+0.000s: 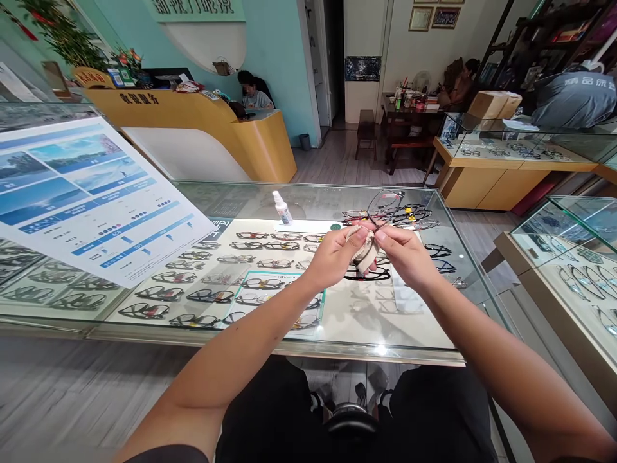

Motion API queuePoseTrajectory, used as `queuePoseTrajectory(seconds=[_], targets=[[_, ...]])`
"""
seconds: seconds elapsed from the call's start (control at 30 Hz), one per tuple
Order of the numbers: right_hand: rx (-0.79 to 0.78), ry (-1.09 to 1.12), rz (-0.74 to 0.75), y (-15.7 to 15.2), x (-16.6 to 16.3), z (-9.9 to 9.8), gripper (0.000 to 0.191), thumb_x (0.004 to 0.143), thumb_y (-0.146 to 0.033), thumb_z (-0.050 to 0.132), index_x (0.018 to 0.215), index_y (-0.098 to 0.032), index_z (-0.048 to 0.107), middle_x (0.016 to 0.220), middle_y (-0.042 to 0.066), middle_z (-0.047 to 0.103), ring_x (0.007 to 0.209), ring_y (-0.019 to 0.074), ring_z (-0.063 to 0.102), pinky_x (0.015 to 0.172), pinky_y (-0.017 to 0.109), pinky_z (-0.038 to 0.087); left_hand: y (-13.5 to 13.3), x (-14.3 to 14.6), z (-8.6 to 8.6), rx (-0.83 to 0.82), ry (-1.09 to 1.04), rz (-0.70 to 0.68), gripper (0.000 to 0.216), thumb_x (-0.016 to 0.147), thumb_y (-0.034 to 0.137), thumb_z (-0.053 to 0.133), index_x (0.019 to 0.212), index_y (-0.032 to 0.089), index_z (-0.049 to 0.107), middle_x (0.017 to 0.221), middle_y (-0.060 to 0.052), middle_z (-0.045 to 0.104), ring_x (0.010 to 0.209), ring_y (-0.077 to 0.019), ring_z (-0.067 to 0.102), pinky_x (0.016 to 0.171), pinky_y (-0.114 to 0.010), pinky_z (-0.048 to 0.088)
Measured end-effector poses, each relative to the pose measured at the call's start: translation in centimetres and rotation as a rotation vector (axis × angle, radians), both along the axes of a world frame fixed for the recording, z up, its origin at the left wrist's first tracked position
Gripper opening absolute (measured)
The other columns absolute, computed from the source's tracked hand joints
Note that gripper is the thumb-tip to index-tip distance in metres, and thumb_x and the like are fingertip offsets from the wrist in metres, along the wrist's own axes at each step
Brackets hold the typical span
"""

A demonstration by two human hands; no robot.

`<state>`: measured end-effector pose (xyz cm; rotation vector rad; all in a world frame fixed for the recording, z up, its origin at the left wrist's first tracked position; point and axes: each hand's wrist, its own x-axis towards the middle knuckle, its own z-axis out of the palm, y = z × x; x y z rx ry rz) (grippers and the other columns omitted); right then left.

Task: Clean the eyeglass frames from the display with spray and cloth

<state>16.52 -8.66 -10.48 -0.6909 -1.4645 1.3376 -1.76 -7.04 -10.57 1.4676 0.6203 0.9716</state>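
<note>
Left hand (337,252) and right hand (403,254) meet right of centre, above the glass table (385,352); left grip closed on a beige cloth (363,252), thumb on top, cloth bunched and hanging below the fingers; right grip pinches the glasses (385,204) right beside the cloth; glasses sit just above the fingertips, one lens rim clear, rest hidden by fingers and cloth, can't tell which part is gripped.

Loose frames (424,215) piled behind the hands, right of centre; white bottle (283,210) upright on the glass, centre of frame, left of the hands; printed sheet (96,199) at left, slanted; rows of eyewear (159,293) show under the glass, lower left to centre; yellow counter (193,119) upper left, person (258,96) seated at it; carton (492,105) upper right.
</note>
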Motion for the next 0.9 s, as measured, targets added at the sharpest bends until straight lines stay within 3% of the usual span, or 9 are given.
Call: queuePoseTrajectory(seconds=[0.13, 0.23, 0.33, 0.47, 0.63, 0.77, 0.83, 0.9], targets=[[-0.101, 0.061, -0.088, 0.0, 0.3, 0.4, 0.042, 0.091, -0.063, 0.079, 0.093, -0.021, 0.084, 0.071, 0.000, 0.057, 0.060, 0.0139, 0.045, 0.056, 0.031, 0.040, 0.4, -0.8, 0.9, 0.067, 0.070, -0.099, 0.058, 0.101, 0.072, 0.060, 0.103, 0.015, 0.070, 0.091, -0.011, 0.079, 0.079, -0.0191, 0.074, 0.074, -0.030, 0.058], [-0.137, 0.076, -0.133, -0.1, 0.4, 0.7, 0.043, 0.088, -0.061, 0.082, 0.104, -0.022, 0.086, 0.073, -0.001, 0.053, 0.063, 0.0133, 0.040, 0.054, 0.028, 0.033, 0.7, -1.5, 1.4, 0.111, 0.149, -0.169, 0.053, 0.097, 0.066, 0.071, 0.106, 0.014, 0.073, 0.099, -0.011, 0.078, 0.087, -0.0196, 0.072, 0.078, -0.029, 0.056], [-0.124, 0.054, -0.121, -0.2, 0.4, 0.8, 0.045, 0.090, -0.064, 0.079, 0.106, -0.023, 0.086, 0.075, 0.001, 0.058, 0.063, 0.0144, 0.043, 0.056, 0.030, 0.037, 0.7, -1.5, 1.1, 0.077, 0.119, -0.176, 0.051, 0.090, 0.060, 0.082, 0.115, 0.015, 0.073, 0.096, -0.010, 0.079, 0.091, -0.0220, 0.075, 0.081, -0.031, 0.058], [-0.056, -0.019, -0.088, -0.4, 0.2, 0.4, 0.046, 0.093, -0.068, 0.073, 0.109, -0.026, 0.085, 0.086, 0.005, 0.071, 0.066, 0.0183, 0.052, 0.061, 0.035, 0.046, 0.1, -0.7, 0.3, -0.019, 0.032, -0.118, 0.048, 0.087, 0.057, 0.087, 0.108, 0.016, 0.070, 0.085, -0.007, 0.080, 0.082, -0.0222, 0.078, 0.079, -0.033, 0.061], [0.019, -0.073, -0.067, -0.2, 0.4, 0.0, 0.046, 0.093, -0.072, 0.073, 0.087, -0.028, 0.084, 0.089, 0.009, 0.079, 0.087, 0.0294, 0.068, 0.080, 0.046, 0.055, -0.1, -0.4, 0.6, 0.000, 0.008, -0.065, 0.053, 0.097, 0.069, 0.068, 0.100, 0.016, 0.068, 0.076, -0.007, 0.078, 0.057, -0.0165, 0.069, 0.058, -0.028, 0.055], [0.065, -0.022, -0.117, -0.1, 0.7, 0.2, 0.031, 0.095, -0.059, 0.078, 0.094, -0.029, 0.087, 0.109, 0.009, 0.081, 0.113, 0.0312, 0.068, 0.092, 0.046, 0.056, 0.6, -1.6, 1.7, 0.090, 0.124, -0.180, 0.059, 0.100, 0.074, 0.060, 0.085, 0.016, 0.067, 0.084, -0.011, 0.078, 0.067, -0.0171, 0.069, 0.068, -0.030, 0.056], [0.024, -0.003, -0.122, -0.1, 0.9, 0.4, 0.030, 0.095, -0.057, 0.079, 0.101, -0.029, 0.088, 0.120, 0.009, 0.079, 0.115, 0.0305, 0.067, 0.086, 0.042, 0.057, 1.0, -2.3, 2.1, 0.133, 0.193, -0.223, 0.056, 0.098, 0.071, 0.064, 0.089, 0.016, 0.070, 0.089, -0.010, 0.077, 0.074, -0.0177, 0.068, 0.072, -0.030, 0.055], [-0.037, -0.031, -0.116, -0.2, 0.9, 0.6, 0.039, 0.095, -0.062, 0.076, 0.110, -0.028, 0.087, 0.122, 0.010, 0.077, 0.104, 0.0282, 0.068, 0.074, 0.038, 0.056, 1.2, -2.7, 2.1, 0.161, 0.227, -0.231, 0.050, 0.096, 0.066, 0.071, 0.099, 0.016, 0.073, 0.091, -0.008, 0.075, 0.078, -0.0176, 0.066, 0.072, -0.029, 0.052]])
